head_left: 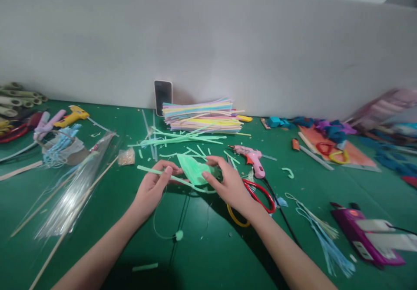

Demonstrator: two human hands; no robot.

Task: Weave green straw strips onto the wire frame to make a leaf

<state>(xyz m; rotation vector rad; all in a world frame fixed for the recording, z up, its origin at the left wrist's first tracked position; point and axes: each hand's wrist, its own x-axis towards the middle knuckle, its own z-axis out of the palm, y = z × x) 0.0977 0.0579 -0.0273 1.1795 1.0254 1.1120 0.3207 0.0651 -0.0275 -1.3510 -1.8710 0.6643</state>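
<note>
The green shape [194, 169] sits between both hands, pinched in the right hand's [228, 181] fingers. The left hand's [156, 181] thumb and fingers clamp a green strip [179, 179], apparently being fitted along the edge, which calls for steady alignment. Beyond the fingertips lie loose strips [189, 140]; the pink glue gun [254, 157] rests beside the right fingers.

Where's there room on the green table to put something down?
Try the bare table between the purple box and orange sheet, or between the long stick and left forearm. It's crowded around the left hand and right hand: green strips, pink glue gun, scissors.
</note>
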